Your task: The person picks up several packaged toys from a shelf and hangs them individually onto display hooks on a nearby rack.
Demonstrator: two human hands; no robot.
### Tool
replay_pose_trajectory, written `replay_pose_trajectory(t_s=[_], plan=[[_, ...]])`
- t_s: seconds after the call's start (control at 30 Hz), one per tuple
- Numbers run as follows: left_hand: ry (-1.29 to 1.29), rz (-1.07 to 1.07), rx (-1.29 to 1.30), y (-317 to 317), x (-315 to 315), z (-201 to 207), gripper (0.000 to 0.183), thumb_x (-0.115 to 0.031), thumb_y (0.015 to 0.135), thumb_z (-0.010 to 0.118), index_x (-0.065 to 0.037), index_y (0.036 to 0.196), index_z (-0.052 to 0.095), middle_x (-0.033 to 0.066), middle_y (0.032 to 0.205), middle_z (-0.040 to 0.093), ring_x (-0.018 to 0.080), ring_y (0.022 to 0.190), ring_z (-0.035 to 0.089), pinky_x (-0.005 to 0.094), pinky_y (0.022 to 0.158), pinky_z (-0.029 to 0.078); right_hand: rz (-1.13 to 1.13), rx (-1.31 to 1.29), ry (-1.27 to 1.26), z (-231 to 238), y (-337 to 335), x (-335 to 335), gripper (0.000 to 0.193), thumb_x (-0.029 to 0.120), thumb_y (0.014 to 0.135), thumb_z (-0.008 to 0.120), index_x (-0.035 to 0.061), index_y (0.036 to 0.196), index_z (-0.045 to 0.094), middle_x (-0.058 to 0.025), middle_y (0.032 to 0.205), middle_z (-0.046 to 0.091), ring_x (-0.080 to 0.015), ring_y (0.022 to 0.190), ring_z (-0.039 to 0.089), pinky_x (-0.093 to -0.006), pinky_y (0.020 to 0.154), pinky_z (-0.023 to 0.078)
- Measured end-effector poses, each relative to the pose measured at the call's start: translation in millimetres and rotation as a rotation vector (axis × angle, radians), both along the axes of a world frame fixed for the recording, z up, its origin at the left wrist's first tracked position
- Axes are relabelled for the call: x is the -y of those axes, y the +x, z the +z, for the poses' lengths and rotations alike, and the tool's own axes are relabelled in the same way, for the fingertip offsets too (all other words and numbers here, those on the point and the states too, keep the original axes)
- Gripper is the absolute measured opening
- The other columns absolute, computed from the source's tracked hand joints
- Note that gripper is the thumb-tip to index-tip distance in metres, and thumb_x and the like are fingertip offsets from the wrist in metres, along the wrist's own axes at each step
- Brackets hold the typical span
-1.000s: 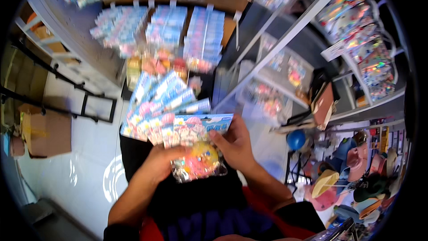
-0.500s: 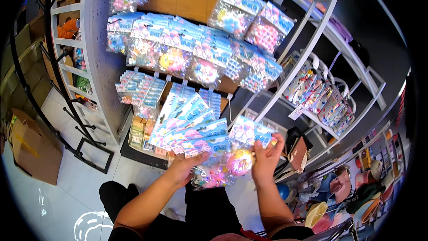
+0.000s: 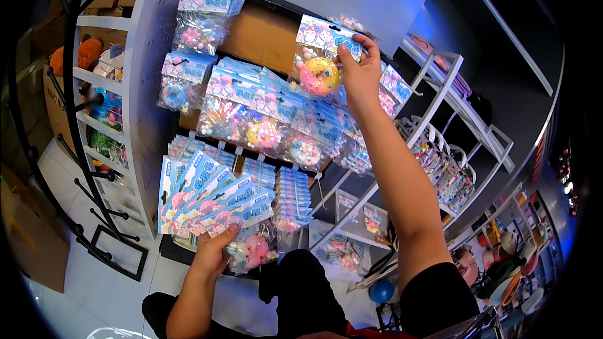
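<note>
Right hand [image 3: 361, 66], one o'clock, pinches a packet [image 3: 315, 37] (yellow ring [image 3: 310, 78] inside). Left hand [image 3: 215, 251], seven o'clock, grips fanned packets [image 3: 207, 191]

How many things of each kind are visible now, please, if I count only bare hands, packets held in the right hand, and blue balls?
Left hand and right hand: 2
Packet held in the right hand: 1
Blue ball: 1
Total: 4

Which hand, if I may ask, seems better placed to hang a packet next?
Probably the right hand: it holds a single packet up near the hanging packets, while the left hand is lower, holding several fanned packets.
</note>
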State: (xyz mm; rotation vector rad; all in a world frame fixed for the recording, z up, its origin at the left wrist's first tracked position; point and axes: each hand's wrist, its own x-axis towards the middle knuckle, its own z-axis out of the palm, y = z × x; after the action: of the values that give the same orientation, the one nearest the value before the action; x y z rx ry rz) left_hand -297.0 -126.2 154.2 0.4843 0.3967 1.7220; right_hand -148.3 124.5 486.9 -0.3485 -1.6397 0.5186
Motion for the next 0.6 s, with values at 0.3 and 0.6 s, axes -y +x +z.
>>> replay_pose_trajectory(t_s=[0.3, 0.6], plan=[[-0.083, 0.015, 0.035, -27, 0, -6, 0.048, -0.006, 0.096, 0.073, 0.003, 0.139, 0.056, 0.0149, 0.134, 0.067, 0.0276, 0.122, 0.066, 0.0443, 0.107, 0.052, -0.074, -0.125, -0.23, -3, -39, -39, 0.038, 0.001, 0.097, 0.069, 0.0029, 0.132, 0.053, -0.007, 0.093, 0.063, -0.0129, 0.074, 0.061, -0.028, 0.064, 0.051], [-0.056, 0.012, 0.079, -23, -8, -9, 0.046, -0.008, 0.096, 0.073, 0.005, 0.137, 0.057, 0.0154, 0.131, 0.068, 0.028, 0.118, 0.067, 0.0446, 0.103, 0.054, -0.523, 0.434, -0.059, -7, -48, -44, 0.096, 0.037, 0.083, 0.079, -0.004, 0.158, 0.036, -0.0403, 0.163, 0.018, -0.0518, 0.157, 0.017, -0.0482, 0.125, 0.028]])
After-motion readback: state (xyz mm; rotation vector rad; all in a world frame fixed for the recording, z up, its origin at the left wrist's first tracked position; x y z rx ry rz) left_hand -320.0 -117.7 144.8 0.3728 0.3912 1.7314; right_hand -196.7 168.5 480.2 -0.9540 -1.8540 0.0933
